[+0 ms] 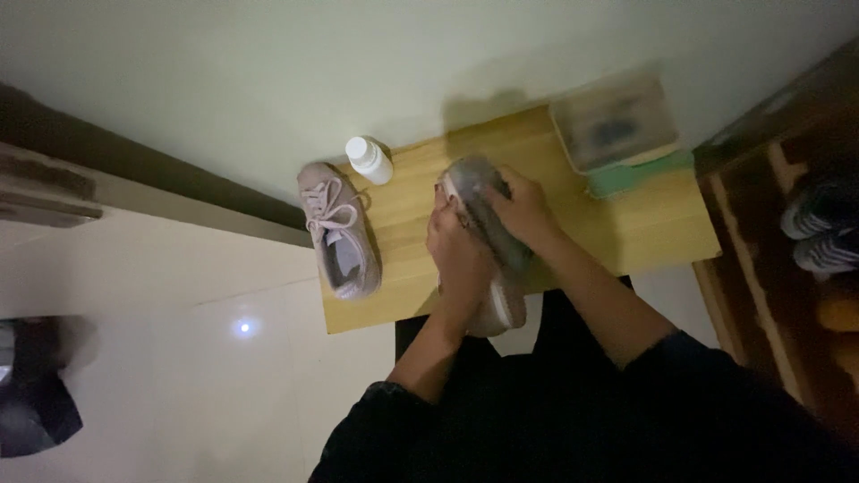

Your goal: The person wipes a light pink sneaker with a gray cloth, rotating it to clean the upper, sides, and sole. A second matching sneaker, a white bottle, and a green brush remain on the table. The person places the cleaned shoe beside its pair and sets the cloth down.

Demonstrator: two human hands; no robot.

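Note:
My left hand grips a pale sneaker that lies on its side on a small wooden table, its heel sticking out over the near edge. My right hand presses a grey cloth against the upper side of that sneaker near the toe. A second pale pink sneaker with laces stands upright at the table's left edge. A small white bottle stands at the table's far left corner.
A clear plastic box rests on a green pad at the table's far right corner. A wooden shoe rack with striped shoes stands to the right. A pale wall is behind; white floor tiles spread to the left, with a dark object.

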